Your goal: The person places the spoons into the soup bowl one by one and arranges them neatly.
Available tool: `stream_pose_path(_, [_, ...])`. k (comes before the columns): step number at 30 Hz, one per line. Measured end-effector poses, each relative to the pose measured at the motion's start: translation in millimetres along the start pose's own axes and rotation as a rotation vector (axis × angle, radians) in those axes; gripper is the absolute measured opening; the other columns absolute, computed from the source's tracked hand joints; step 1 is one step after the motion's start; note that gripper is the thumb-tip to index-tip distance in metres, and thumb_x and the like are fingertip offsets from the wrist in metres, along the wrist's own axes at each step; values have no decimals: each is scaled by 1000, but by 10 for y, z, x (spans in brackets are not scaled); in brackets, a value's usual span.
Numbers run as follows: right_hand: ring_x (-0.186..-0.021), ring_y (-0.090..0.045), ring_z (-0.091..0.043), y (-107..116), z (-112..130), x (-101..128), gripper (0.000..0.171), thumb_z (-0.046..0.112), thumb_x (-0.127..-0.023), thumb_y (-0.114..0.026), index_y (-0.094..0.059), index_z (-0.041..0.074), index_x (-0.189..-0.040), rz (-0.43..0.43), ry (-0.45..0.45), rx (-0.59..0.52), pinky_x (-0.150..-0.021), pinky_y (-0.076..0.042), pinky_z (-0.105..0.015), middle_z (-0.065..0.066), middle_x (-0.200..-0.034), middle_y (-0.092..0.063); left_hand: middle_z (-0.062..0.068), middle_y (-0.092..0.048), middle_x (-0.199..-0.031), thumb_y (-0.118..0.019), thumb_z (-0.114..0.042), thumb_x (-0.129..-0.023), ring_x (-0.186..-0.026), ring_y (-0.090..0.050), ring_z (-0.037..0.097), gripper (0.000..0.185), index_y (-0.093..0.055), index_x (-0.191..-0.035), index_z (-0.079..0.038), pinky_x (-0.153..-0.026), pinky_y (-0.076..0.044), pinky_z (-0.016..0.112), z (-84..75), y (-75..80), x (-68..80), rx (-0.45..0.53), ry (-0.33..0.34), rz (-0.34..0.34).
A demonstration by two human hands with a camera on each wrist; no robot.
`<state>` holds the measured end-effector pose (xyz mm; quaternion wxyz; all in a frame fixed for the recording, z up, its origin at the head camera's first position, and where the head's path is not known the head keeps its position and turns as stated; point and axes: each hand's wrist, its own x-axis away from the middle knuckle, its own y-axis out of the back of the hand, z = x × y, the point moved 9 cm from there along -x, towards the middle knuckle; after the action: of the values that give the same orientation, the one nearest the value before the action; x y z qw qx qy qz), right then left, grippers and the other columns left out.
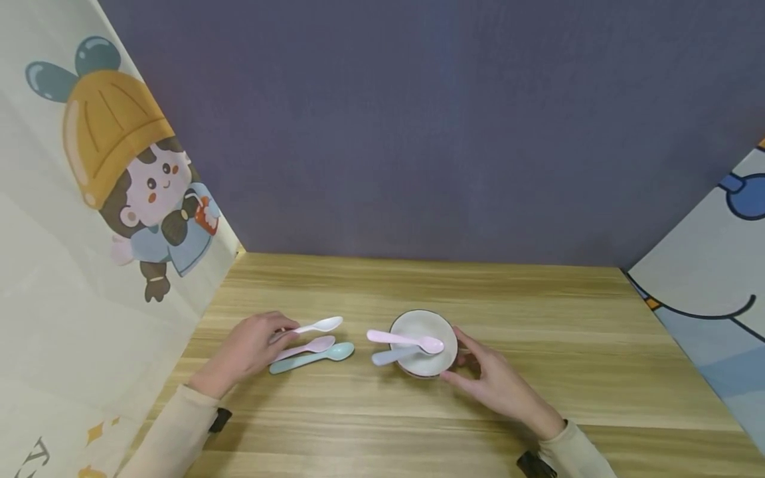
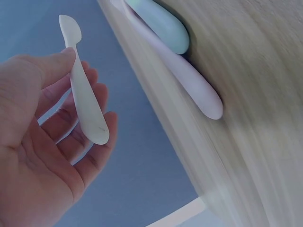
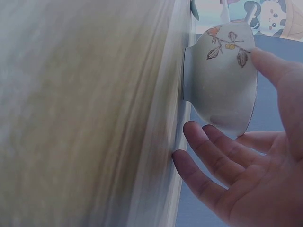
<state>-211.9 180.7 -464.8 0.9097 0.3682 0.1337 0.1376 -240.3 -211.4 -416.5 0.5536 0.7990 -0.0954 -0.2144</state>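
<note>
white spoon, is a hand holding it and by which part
Yes: the left hand pinches the white spoon along its handle, thumb against fingers.

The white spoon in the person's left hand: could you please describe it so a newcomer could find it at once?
On the wooden table, look left of the bowl to three spoons. The white spoon is farthest from the person, pinched by the left hand; the pink spoon and blue spoon lie untouched.

1. Head view: even, soft, moderately bright light; sharp throughout; faint shadows beneath both sleeves.
2. Wrist views: worktop (image 2: 246, 118) streaked with blur; slightly hazy.
3. No glare noted.
</note>
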Motion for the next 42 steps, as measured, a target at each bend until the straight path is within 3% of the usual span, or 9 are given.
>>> stream_pose_path(12, [-98, -76, -15, -8, -5, 9, 95, 47, -92, -83, -40, 0, -162, 2, -4, -4, -85, -60, -31, 9, -106, -78, -2, -79, -101, -78, -22, -98, -86, -73, 13, 15, -83, -110, -14, -79, -60, 40, -115, 23, -60, 3, -38, -14])
stream_pose_path(20, [-98, -77, -18, -4, -2, 5, 94, 44, -92, -84, -40, -1, -162, -3, 12, -11, -79, -57, -28, 8, -106, -79, -2, -78, -99, -79, -23, -97, -83, -70, 9, 16, -83, -110, -13, -77, -60, 37, -158, 11, -108, 7, -41, -16])
stream_pose_path(26, [-99, -77, -19, -5, -4, -4, 95, 45, -92, -84, -40, -2, -162, -4, 11, -12, -79, -57, -27, 3, -115, -78, -3, -78, -101, -79, -23, -98, -85, -70, 10, 17, -83, -111, -13, -79, -60, 38, -210, 23, -136, 5, -40, -11])
stream_pose_path(36, [-100, -78, -18, 4, 4, -12, 95, 41, -91, -86, -40, -3, -161, -12, 22, -11, -78, -58, -26, -7, -136, -72, 0, -79, -100, -80, -21, -96, -85, -73, 14, 17, -82, -109, -11, -78, -61, 40, -317, 38, -185, -9, -93, -44])
stream_pose_path(42, [-99, -77, -17, 0, -7, -7, 95, 43, -91, -85, -40, -2, -161, -5, 16, -24, -77, -57, -26, -4, -130, -74, -1, -79, -100, -80, -20, -97, -84, -72, 12, 15, -82, -110, -12, -78, -60, 38, -357, 25, -210, 5, -109, -46])
